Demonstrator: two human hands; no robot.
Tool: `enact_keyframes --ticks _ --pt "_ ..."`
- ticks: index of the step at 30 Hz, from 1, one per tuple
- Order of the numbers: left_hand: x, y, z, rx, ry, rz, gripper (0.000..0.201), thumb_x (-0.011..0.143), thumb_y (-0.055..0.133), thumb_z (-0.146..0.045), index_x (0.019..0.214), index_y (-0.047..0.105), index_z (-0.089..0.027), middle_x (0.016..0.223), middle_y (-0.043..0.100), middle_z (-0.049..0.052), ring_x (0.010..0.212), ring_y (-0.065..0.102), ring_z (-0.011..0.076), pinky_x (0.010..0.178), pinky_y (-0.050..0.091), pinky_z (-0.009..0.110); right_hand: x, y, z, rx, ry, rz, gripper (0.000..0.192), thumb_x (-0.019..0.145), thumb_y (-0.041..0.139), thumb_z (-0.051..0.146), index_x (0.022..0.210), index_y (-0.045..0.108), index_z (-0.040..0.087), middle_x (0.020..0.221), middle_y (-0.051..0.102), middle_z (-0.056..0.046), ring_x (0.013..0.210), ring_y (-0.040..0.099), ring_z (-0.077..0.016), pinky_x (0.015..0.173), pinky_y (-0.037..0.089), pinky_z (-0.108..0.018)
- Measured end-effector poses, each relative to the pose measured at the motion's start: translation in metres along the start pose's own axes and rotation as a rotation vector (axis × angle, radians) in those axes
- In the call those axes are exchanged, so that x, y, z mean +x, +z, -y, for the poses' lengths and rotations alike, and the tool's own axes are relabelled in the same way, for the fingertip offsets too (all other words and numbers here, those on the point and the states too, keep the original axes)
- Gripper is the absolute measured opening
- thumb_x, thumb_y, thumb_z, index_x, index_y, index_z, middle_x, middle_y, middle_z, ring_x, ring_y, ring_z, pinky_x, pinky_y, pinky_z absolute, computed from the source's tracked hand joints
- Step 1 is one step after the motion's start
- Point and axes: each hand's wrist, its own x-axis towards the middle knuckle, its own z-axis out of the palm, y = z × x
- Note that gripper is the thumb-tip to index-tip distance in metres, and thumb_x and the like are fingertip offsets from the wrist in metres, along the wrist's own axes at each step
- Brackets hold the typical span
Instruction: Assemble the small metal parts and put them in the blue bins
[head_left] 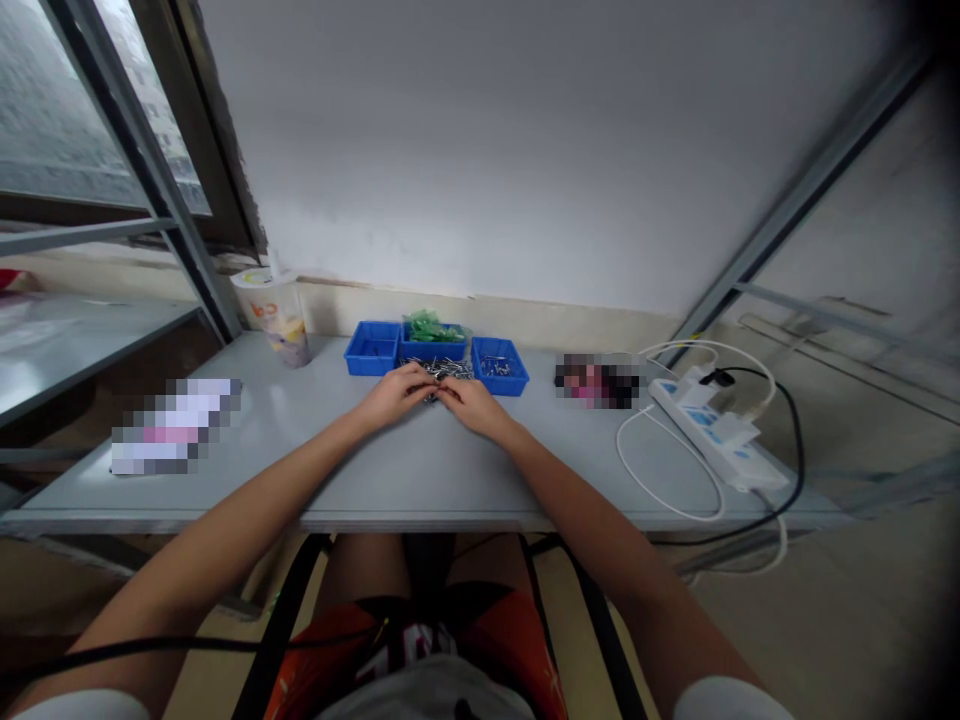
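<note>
My left hand (396, 393) and my right hand (471, 404) meet fingertip to fingertip on the grey table (420, 470), at the near edge of a pile of small metal parts (450, 369). The fingers of both hands are pinched together around the small parts; what each one holds is too small to make out. Just behind the pile stand three blue trays: a left one (372, 349), a middle one (433, 348) with green pieces (431, 326) heaped in it, and a right one (499, 366) with a few metal bits.
A plastic drink cup (274, 315) stands at the back left. A white power strip (716, 432) with white and black cables lies at the right. Blurred items lie at the left (176, 425) and right of the trays (598, 381). A wall runs behind the table.
</note>
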Motion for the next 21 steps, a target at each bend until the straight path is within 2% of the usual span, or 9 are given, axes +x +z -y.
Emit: enact_keyframes --ticks 3,7,11,15,21 --pt "-0.0008 -0.0009 0.0029 -0.002 -0.105 0.029 0.021 0.088 0.053 -0.030 0.095 0.067 -0.016 0.090 0.064 0.005 0.079 0.060 0.0152 0.073 0.049 0.027 0.0002 -0.0018 -0.0012 0.035 -0.002 0.008 0.018 0.092 0.051 0.028 0.095 0.066 0.017 0.071 0.061 0.000 0.063 0.051 -0.0104 0.062 0.033 -0.021" --pt "-0.0028 -0.0025 0.0044 -0.028 -0.245 0.098 0.018 0.085 0.054 -0.028 0.093 0.065 -0.016 0.085 0.068 0.003 0.074 0.061 0.0143 0.071 0.049 0.026 -0.0007 -0.0054 -0.0002 0.088 0.012 -0.053 0.022 0.092 0.050 0.031 0.099 0.065 0.017 0.073 0.063 0.000 0.063 0.052 -0.0104 0.063 0.034 -0.021" --pt "-0.0026 -0.0040 0.0008 0.017 -0.180 0.185 0.020 0.087 0.053 -0.032 0.093 0.065 -0.017 0.084 0.069 0.004 0.076 0.061 0.0156 0.072 0.047 0.027 -0.0008 -0.0067 0.0008 0.083 0.006 -0.054 0.021 0.092 0.049 0.029 0.098 0.065 0.017 0.077 0.065 -0.001 0.066 0.054 -0.0111 0.064 0.035 -0.021" --pt "-0.0016 -0.0051 0.0009 0.085 -0.092 0.148 0.022 0.090 0.051 -0.032 0.099 0.066 -0.018 0.091 0.069 0.005 0.082 0.061 0.0170 0.074 0.046 0.027 0.0001 -0.0055 -0.0034 0.043 0.010 -0.041 0.019 0.092 0.048 0.025 0.097 0.065 0.018 0.077 0.065 -0.001 0.067 0.054 -0.0112 0.064 0.034 -0.021" --pt "-0.0023 -0.0046 0.0064 0.129 -0.089 0.105 0.024 0.091 0.051 -0.034 0.100 0.067 -0.019 0.092 0.069 0.005 0.083 0.061 0.0178 0.076 0.046 0.028 -0.0005 -0.0066 -0.0071 0.009 0.027 0.007 0.018 0.092 0.049 0.023 0.092 0.066 0.017 0.077 0.065 -0.002 0.068 0.054 -0.0115 0.065 0.034 -0.021"
